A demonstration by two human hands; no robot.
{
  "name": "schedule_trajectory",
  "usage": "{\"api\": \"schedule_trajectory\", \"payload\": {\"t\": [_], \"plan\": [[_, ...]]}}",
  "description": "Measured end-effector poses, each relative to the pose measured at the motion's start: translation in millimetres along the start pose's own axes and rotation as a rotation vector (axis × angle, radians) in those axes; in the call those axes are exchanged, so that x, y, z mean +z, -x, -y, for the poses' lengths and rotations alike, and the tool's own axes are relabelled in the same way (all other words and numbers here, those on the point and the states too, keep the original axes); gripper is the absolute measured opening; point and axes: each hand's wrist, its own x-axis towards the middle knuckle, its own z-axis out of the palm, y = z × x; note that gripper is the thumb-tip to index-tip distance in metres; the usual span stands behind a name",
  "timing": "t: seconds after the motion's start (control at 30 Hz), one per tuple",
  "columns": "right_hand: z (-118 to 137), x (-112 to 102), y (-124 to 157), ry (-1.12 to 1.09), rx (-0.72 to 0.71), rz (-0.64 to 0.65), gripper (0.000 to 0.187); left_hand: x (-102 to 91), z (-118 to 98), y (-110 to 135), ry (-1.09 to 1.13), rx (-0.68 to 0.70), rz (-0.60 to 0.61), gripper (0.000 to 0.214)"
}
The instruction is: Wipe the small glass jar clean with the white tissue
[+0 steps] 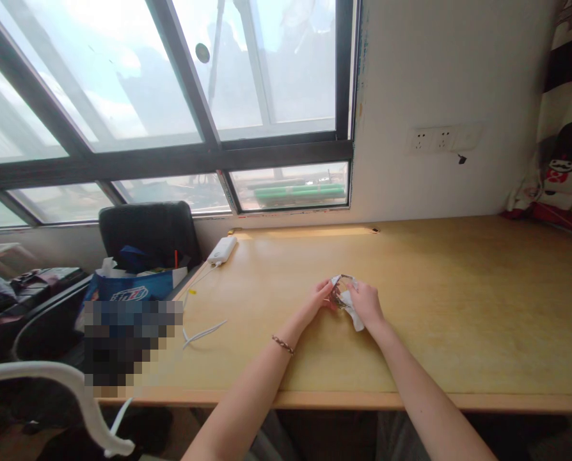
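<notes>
Both hands meet above the middle of the table. My left hand (pixel 321 296), with a braided bracelet at its wrist, is closed on one side of a small, shiny, thin-rimmed object that looks like a pair of eyeglasses (pixel 336 297). On the other side, my right hand (pixel 366 301) grips a crumpled white cloth or tissue (pixel 354 315) against it. The cloth's loose end hangs below the right fingers. Fingers and cloth hide much of the shiny object, so its full shape does not show.
A light wooden table (pixel 468 314) spans the front. At its left lie a white power bank (pixel 222 250) and a white cable (pixel 204 334). Beyond stands a black chair (pixel 146 230) with a blue bag (pixel 137 285). Wall sockets (pixel 432 139) sit above the table.
</notes>
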Motion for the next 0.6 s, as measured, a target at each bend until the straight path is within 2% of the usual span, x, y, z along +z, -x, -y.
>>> {"api": "schedule_trajectory", "payload": {"t": [0.13, 0.3, 0.37, 0.47, 0.6], "plan": [[-1, -3, -3, -0.077, 0.14, 0.005, 0.044, 6.0, -2, 0, -0.038, 0.048, -0.007, 0.052], [0, 3, 0, -0.501, 0.177, 0.229, 0.034, 5.0, -2, 0, -0.038, 0.074, -0.105, 0.048], [-2, 7, 0, -0.578, 0.192, 0.281, 0.029, 5.8, -1, -1, -0.039, 0.091, -0.102, 0.048], [-7, 10, -3, -0.366, 0.233, 0.243, 0.02, 7.7, 2, 0, -0.064, 0.126, -0.087, 0.046], [-6, 6, -4, -0.055, 0.133, 0.136, 0.026, 7.0, 4, -1, -0.1, 0.094, -0.113, 0.035]]}}
